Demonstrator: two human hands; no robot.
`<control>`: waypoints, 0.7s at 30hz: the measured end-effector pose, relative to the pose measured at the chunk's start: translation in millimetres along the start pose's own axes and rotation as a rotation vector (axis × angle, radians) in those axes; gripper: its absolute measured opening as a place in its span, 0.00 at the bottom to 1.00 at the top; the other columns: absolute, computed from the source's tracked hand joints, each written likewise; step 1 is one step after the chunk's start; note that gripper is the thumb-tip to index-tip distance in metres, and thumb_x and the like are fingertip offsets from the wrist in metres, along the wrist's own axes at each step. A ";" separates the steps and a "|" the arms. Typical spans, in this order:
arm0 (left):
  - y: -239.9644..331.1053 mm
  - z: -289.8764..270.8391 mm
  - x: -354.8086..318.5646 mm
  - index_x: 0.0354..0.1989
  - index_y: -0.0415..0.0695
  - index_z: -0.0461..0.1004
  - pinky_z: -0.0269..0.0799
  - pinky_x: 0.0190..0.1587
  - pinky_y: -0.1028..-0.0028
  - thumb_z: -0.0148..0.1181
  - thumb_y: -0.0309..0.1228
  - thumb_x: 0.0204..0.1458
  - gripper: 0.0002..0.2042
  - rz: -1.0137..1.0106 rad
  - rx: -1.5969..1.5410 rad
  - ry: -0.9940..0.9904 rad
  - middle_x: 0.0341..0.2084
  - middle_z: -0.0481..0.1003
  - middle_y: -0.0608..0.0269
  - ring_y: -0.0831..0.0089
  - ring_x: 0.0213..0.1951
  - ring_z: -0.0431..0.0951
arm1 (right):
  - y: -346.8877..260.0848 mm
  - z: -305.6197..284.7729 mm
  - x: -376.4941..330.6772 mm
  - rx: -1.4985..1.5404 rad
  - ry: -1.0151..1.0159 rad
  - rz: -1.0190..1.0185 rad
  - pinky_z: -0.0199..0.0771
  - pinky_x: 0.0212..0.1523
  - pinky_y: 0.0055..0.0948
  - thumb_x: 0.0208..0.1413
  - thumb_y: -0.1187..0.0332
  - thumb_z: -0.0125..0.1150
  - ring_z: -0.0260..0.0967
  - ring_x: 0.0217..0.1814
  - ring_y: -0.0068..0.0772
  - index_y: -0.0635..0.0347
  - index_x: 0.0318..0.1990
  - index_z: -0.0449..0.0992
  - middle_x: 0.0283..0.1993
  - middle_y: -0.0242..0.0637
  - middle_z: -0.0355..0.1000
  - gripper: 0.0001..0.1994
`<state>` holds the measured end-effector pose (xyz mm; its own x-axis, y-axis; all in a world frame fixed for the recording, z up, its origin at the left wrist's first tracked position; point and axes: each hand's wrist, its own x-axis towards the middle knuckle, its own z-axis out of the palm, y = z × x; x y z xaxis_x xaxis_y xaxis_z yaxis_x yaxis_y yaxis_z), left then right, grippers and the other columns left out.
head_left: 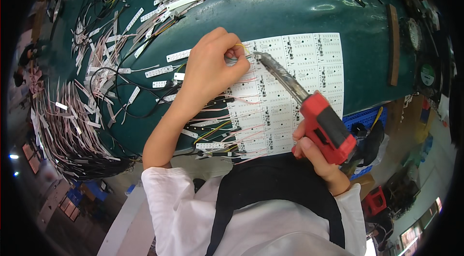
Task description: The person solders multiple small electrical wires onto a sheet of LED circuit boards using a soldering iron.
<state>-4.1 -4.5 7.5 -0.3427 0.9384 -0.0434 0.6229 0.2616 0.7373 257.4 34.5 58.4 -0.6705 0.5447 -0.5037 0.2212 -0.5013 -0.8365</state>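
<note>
Where the left hand pinches: thin wires, one yellow.
Right hand: clamped on one soldering gun.
Far right: one brown bar.

Right hand, fingers partly hidden behind the red soldering tool; yellow wire, partly concealed by the left hand; white circuit boards, components too small to identify; upper strip-and-wire bundle, cut off by the top edge; background items at lower right, blurred.
</note>
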 end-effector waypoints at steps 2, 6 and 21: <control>-0.4 -0.2 -0.3 0.24 0.37 0.71 0.66 0.31 0.77 0.58 0.23 0.40 0.04 -0.013 0.003 -0.014 0.22 0.67 0.61 0.72 0.26 0.70 | -3.5 -0.9 -2.7 0.031 0.016 -0.052 0.73 0.33 0.21 0.54 0.76 0.56 0.68 0.33 0.22 0.67 0.62 0.57 0.39 0.39 0.70 0.28; 0.5 -1.4 -2.1 0.28 0.40 0.73 0.67 0.34 0.68 0.59 0.26 0.44 0.04 0.058 0.040 -0.021 0.24 0.68 0.60 0.63 0.30 0.71 | -9.2 -2.6 -3.4 0.029 0.014 -0.114 0.75 0.32 0.23 0.55 0.70 0.55 0.68 0.35 0.25 0.66 0.60 0.58 0.42 0.41 0.67 0.25; -0.4 4.7 -6.0 0.28 0.41 0.72 0.67 0.29 0.72 0.59 0.23 0.43 0.04 0.027 -0.045 0.091 0.21 0.67 0.63 0.69 0.24 0.69 | 3.2 3.2 4.4 0.028 -0.016 -0.074 0.72 0.30 0.20 0.55 0.77 0.54 0.67 0.31 0.20 0.64 0.64 0.53 0.41 0.40 0.68 0.29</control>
<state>1.0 -9.2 4.3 -0.3896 0.9202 0.0371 0.6012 0.2237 0.7671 252.9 33.1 54.2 -0.6953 0.5702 -0.4375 0.1512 -0.4791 -0.8646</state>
